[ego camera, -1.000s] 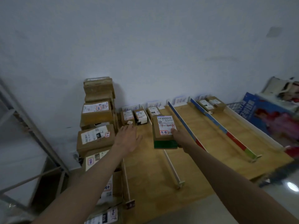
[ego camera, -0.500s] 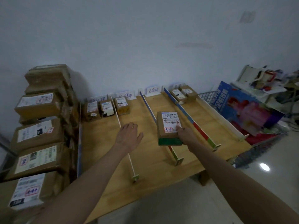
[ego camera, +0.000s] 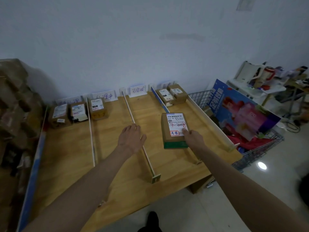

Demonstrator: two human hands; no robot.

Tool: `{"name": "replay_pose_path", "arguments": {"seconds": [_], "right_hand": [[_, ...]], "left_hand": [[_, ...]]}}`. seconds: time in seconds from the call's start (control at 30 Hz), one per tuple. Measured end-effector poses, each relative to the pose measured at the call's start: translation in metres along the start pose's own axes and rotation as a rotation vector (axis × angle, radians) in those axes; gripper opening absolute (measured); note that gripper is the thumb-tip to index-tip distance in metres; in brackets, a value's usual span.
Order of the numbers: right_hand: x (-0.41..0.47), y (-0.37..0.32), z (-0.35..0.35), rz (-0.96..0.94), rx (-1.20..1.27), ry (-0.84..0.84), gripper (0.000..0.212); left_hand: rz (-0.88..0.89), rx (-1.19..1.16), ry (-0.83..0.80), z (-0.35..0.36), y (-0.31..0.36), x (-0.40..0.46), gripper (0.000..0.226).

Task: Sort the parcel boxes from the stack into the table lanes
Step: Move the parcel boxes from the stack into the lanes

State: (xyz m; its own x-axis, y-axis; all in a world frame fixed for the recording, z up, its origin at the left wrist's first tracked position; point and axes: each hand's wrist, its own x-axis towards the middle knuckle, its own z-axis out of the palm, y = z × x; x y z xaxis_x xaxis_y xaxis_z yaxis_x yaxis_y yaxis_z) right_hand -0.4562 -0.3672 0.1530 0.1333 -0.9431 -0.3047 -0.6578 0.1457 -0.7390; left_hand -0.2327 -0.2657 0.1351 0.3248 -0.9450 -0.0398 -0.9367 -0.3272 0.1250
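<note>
The wooden table (ego camera: 117, 164) stood against the wall, split by thin upright dividers into four lanes running away from the person. At the far left the stack of parcel boxes (ego camera: 15, 114) was a blurred brown mass. Small boxes sat at the far ends of the lanes: two in the leftmost lane (ego camera: 68, 113), one in the second lane (ego camera: 97, 108) and two in the rightmost lane (ego camera: 173, 95).

The held parcel box (ego camera: 175, 130) was brown cardboard with a green band along its near edge and a white shipping label on top, barcoded and marked with red handwriting. It was held over the divider between the third and fourth lanes. The right hand (ego camera: 194, 139) gripped its near right corner, thumb on the label. The left hand (ego camera: 131, 139) hung palm down over another divider, fingers relaxed, holding nothing.
</note>
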Motion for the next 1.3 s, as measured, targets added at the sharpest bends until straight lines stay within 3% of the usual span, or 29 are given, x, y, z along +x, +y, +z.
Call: {"name": "replay_pose_path", "arguments": {"seconds": [0.37,0.63,1.0,1.3], "right_hand": [[0.132,0.002,-0.049,0.074,0.040,-0.018,0.039],[0.233,-0.004,-0.055,0.023,0.000,-0.085,0.040],[0.392,0.017,-0.034,0.000,-0.082,-0.239,0.039],[0.462,0.027,0.010,0.052,-0.096,-0.359,0.040]], "left_hand": [[-0.020,-0.050,-0.048,0.024,0.052,0.130,0.053],[-0.076,-0.036,-0.050,0.039,0.075,0.197,0.053],[-0.279,-0.074,-0.093,0.082,0.108,0.277,0.053],[-0.392,-0.055,-0.130,0.125,0.109,0.298,0.053]]}}
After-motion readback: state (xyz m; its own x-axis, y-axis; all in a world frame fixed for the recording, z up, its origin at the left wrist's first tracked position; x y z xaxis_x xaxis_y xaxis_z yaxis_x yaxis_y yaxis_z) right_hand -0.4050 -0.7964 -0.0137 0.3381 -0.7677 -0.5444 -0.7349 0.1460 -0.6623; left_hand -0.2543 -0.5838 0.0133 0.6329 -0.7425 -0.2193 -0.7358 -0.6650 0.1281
